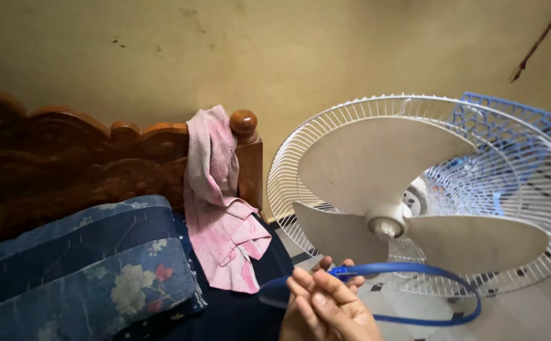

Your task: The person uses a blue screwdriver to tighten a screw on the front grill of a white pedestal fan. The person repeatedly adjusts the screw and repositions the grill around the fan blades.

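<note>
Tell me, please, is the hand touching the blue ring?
Touching: the head view shows the hand's fingers pinched around the blue ring at its near edge.

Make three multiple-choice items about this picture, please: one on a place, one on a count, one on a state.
1. Where does the pink cloth hang?
A. on the wooden bedpost
B. on the fan
C. on the floor

2. How many fan blades show?
A. two
B. three
C. five

3. How is the fan's front?
A. covered by a grille
B. open, blades bare
C. wrapped in cloth

Answers: 1 A, it drapes beside the post's round knob. 2 B, three white blades meet the hub. 3 B, only the rear grille stands behind the blades.
</note>
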